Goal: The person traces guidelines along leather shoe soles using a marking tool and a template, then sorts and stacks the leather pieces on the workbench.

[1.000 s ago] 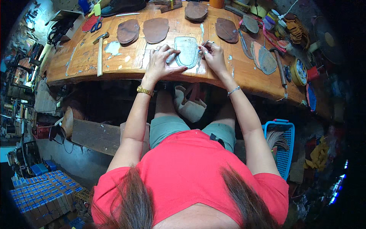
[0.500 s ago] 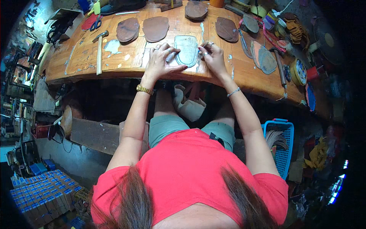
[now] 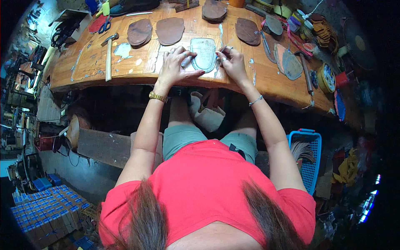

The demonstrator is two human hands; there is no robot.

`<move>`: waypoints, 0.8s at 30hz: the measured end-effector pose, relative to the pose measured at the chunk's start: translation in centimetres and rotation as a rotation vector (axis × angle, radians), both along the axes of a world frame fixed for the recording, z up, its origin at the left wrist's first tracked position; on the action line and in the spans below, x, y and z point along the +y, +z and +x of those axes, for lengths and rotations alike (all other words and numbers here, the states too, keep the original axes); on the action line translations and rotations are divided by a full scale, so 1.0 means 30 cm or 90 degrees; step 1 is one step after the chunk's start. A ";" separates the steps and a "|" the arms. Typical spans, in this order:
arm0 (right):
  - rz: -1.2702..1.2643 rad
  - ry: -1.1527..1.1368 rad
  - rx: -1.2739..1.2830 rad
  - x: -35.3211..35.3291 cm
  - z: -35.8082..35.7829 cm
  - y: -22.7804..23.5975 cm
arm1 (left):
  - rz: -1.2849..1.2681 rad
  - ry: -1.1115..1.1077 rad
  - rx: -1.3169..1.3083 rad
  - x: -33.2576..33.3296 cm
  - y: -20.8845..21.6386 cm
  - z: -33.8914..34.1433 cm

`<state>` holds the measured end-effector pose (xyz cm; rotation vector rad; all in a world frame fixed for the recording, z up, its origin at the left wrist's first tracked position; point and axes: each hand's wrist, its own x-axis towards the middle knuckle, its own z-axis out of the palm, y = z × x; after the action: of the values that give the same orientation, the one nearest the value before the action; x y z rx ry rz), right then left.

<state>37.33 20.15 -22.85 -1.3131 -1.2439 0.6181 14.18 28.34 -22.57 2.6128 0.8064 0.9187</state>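
A pale grey rounded template (image 3: 203, 56) with a dotted line around its edge lies flat on the wooden table in front of me. My left hand (image 3: 176, 64) rests at its left side, thumb and fingers spread apart. The index fingertip touches the left edge and the thumb lies along the bottom edge. On the other side, my right hand (image 3: 231, 62) has thumb and index finger pinched together close to the right edge. Whatever is in that pinch is too small to make out.
Stacks of brown leather pieces (image 3: 170, 31) lie beyond my hands. A hammer (image 3: 109, 56) is to the left. More cut pieces (image 3: 291, 66), another wooden-handled tool (image 3: 306, 75) and a round tin (image 3: 326, 78) sit at right. A blue basket (image 3: 310, 166) stands below the table.
The fingers of my right hand have shifted very slightly beside the template's edge. My left hand and the template have stayed in place.
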 end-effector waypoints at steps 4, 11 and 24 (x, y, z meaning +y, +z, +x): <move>0.263 -0.020 -0.319 0.021 0.015 -0.044 | 0.017 0.008 0.013 0.002 -0.001 0.002; 0.140 0.014 -0.205 -0.003 0.010 -0.037 | 0.032 0.002 0.003 0.008 -0.010 0.006; 0.216 0.033 -0.302 -0.015 -0.001 -0.018 | 0.008 0.008 -0.007 0.005 -0.006 0.003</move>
<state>37.29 19.71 -23.38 -1.1747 -1.6864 0.1141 14.26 28.49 -22.75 2.6145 0.8185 0.9431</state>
